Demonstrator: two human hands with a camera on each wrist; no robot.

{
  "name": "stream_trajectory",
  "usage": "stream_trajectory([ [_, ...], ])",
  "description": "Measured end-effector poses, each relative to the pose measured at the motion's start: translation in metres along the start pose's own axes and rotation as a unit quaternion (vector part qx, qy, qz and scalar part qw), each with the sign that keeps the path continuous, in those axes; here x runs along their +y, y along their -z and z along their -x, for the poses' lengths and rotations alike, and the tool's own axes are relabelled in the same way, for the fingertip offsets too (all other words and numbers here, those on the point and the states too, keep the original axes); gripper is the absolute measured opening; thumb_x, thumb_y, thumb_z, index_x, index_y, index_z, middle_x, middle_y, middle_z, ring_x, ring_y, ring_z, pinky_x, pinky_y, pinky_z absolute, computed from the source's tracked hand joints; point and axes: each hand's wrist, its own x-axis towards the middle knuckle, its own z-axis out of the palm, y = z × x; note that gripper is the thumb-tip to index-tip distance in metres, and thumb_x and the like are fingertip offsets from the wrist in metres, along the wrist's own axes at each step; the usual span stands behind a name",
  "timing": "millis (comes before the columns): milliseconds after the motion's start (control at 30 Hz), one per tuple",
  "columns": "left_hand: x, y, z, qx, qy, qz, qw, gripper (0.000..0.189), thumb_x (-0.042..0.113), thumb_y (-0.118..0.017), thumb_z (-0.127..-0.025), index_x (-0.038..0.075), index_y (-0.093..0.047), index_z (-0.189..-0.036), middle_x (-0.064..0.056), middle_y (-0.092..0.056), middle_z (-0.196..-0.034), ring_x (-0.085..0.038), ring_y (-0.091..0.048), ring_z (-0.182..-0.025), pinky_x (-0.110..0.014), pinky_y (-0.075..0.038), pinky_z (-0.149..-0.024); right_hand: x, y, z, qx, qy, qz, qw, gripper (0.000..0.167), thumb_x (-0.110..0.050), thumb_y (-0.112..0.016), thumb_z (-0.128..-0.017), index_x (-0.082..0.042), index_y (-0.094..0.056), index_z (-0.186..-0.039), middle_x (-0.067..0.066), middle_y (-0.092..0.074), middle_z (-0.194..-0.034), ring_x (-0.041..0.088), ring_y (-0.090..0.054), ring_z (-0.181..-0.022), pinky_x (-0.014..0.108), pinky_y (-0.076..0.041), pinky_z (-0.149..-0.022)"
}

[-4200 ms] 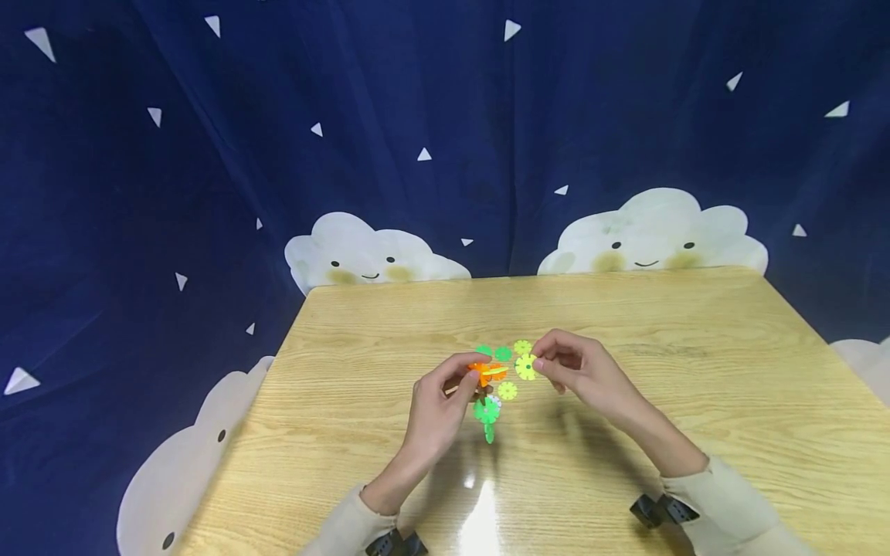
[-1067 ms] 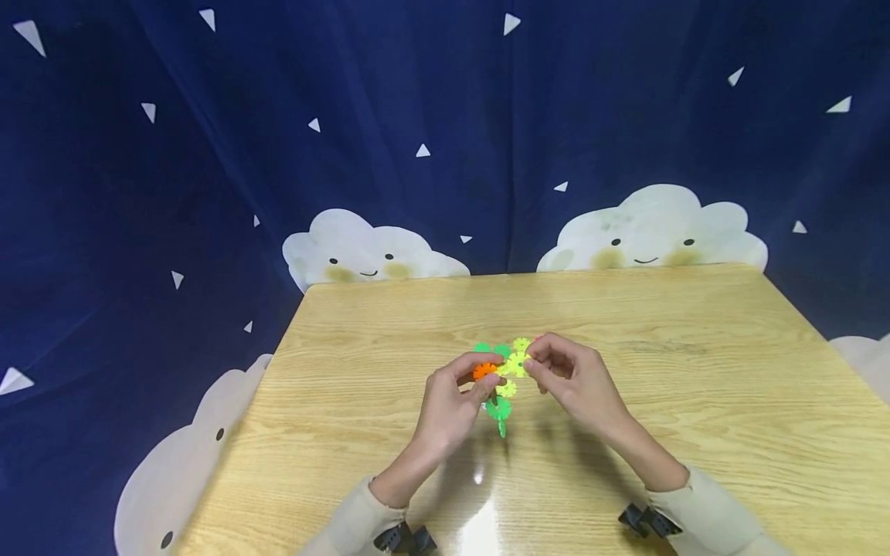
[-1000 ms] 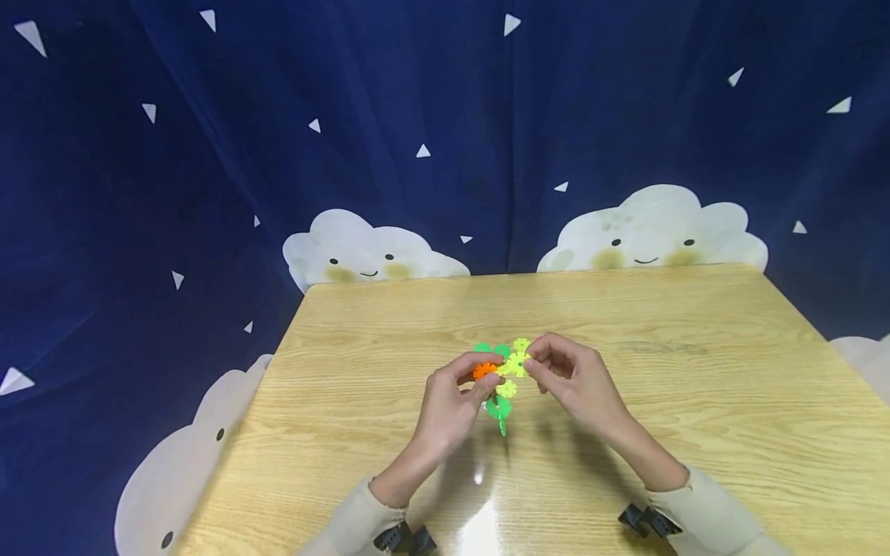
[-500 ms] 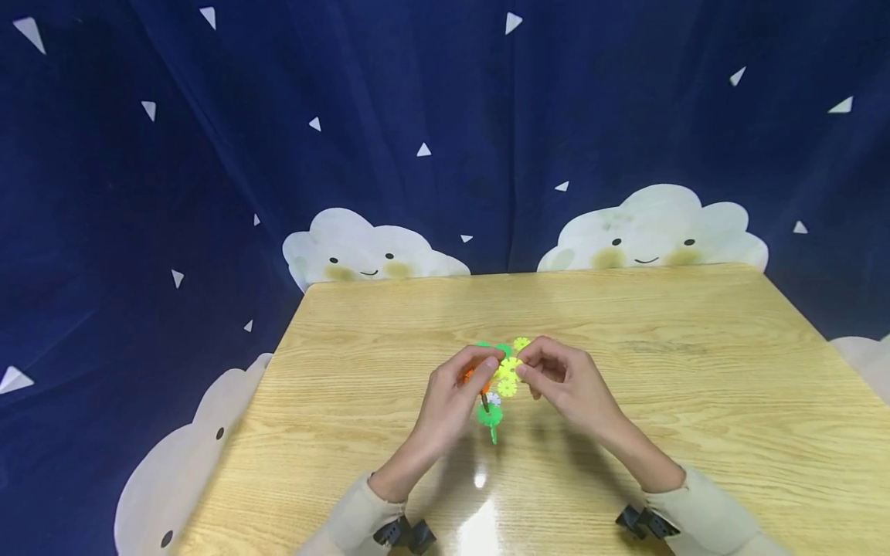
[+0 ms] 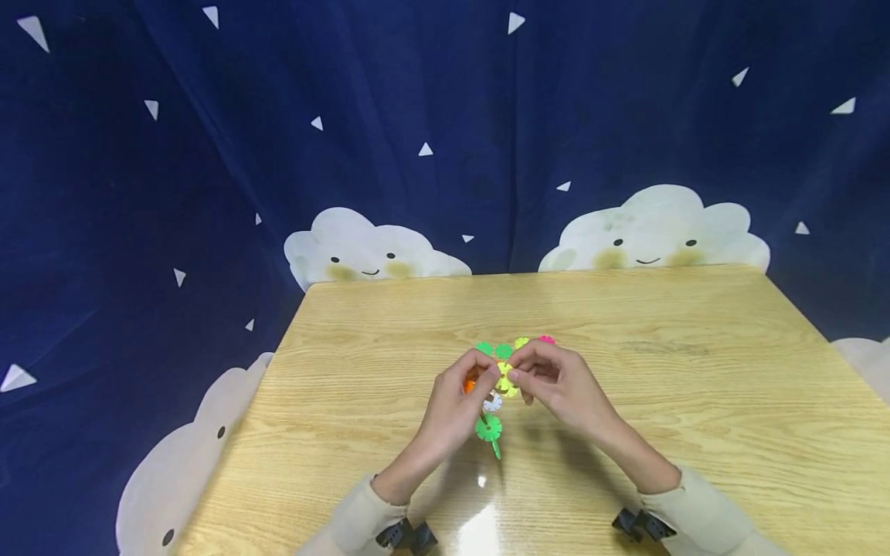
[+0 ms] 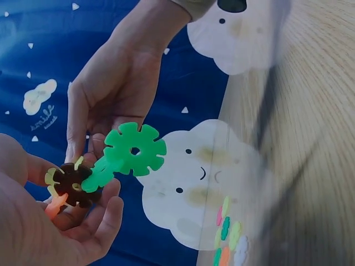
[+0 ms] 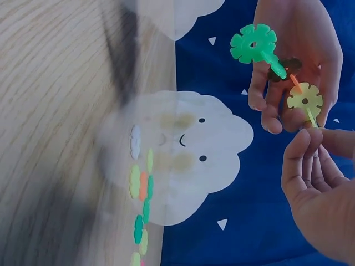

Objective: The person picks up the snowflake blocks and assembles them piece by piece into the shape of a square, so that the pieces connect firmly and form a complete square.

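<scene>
My left hand (image 5: 455,394) holds a chain of notched plastic snowflake discs above the table. At its lower end is a green disc (image 5: 488,428), with a second green disc (image 6: 102,174) slotted into it. A brown disc (image 6: 75,185) comes after these, then an orange disc (image 7: 295,83) partly hidden by the left fingers. Beyond them sits a yellow disc (image 7: 305,101). My right hand (image 5: 559,386) pinches another yellow disc (image 7: 312,117), edge-on in the right wrist view, against that one. Fingertips of both hands nearly meet, so the joint is partly covered.
Loose discs lie on the wooden table (image 5: 660,432) behind and below the hands: green ones (image 5: 484,349), a yellow one (image 5: 521,342), a pink one (image 5: 547,340) and a white one (image 5: 492,402). A dark blue curtain with clouds (image 5: 653,228) hangs behind the table.
Both hands have come closer together, the right moving left with its yellow disc, which now meets the chain. The chain's green end has swung slightly down. The pink disc has come into view.
</scene>
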Motion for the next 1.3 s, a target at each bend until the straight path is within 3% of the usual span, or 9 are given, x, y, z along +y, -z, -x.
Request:
stream_trajectory([
  [233, 0.001, -0.002, 0.001, -0.001, 0.015, 0.024, 0.9996, 0.015, 0.021, -0.058, -0.105, 0.010, -0.066, -0.100, -0.006, -0.072, -0.092, -0.020, -0.068, -0.080, -0.033, -0.057, -0.071, 0.001, 0.000, 0.001, 0.000, -0.007, -0.005, 1.0000, 0.007, -0.007, -0.073, -0.096, -0.006, -0.070, -0.102, 0.008, -0.066, -0.081, 0.021, -0.063, -0.061, 0.029, -0.055, -0.060],
  [433, 0.002, -0.003, 0.000, -0.001, 0.017, 0.050, 0.9986, 0.017, 0.023, -0.057, -0.106, 0.008, -0.066, -0.103, -0.009, -0.074, -0.098, -0.016, -0.070, -0.082, -0.029, -0.058, -0.070, 0.000, 0.001, 0.002, 0.008, -0.005, -0.022, 0.9997, 0.008, -0.006, -0.072, -0.097, -0.003, -0.068, -0.103, 0.014, -0.064, -0.079, 0.021, -0.063, -0.061, 0.028, -0.053, -0.058],
  [667, 0.003, -0.002, 0.001, -0.014, 0.022, 0.040, 0.9989, 0.021, 0.032, -0.062, -0.103, 0.013, -0.068, -0.112, -0.004, -0.074, -0.093, -0.015, -0.069, -0.081, -0.035, -0.060, -0.072, 0.002, 0.002, 0.002, 0.018, -0.007, -0.034, 0.9992, 0.008, -0.006, -0.072, -0.097, -0.002, -0.067, -0.102, 0.021, -0.064, -0.082, 0.020, -0.063, -0.062, 0.028, -0.052, -0.059],
  [867, 0.002, -0.003, 0.001, -0.016, 0.003, 0.047, 0.9988, 0.023, 0.032, -0.062, -0.105, 0.012, -0.069, -0.115, -0.004, -0.076, -0.094, -0.011, -0.071, -0.081, -0.041, -0.063, -0.075, 0.003, 0.003, 0.001, 0.026, -0.012, -0.038, 0.9989, 0.009, -0.007, -0.072, -0.097, -0.001, -0.067, -0.103, 0.025, -0.065, -0.084, 0.019, -0.063, -0.062, 0.027, -0.052, -0.060],
  [1133, 0.000, 0.005, 0.000, 0.004, 0.001, 0.048, 0.9989, 0.024, 0.033, -0.063, -0.106, 0.012, -0.071, -0.113, -0.007, -0.073, -0.085, -0.019, -0.068, -0.075, -0.024, -0.056, -0.066, 0.012, 0.019, -0.005, 0.045, -0.007, -0.054, 0.9975, 0.013, -0.015, -0.065, -0.104, -0.002, -0.068, -0.106, 0.013, -0.067, -0.083, 0.021, -0.061, -0.063, 0.032, -0.055, -0.061],
  [1300, -0.002, 0.011, 0.001, 0.019, 0.001, 0.053, 0.9984, 0.024, 0.034, -0.064, -0.105, 0.013, -0.072, -0.112, -0.007, -0.066, -0.072, -0.014, -0.062, -0.064, -0.020, -0.048, -0.058, 0.022, 0.034, -0.012, 0.062, -0.026, -0.059, 0.9960, 0.015, -0.014, -0.063, -0.105, 0.000, -0.067, -0.110, 0.009, -0.070, -0.090, 0.022, -0.062, -0.066, 0.033, -0.057, -0.059],
])
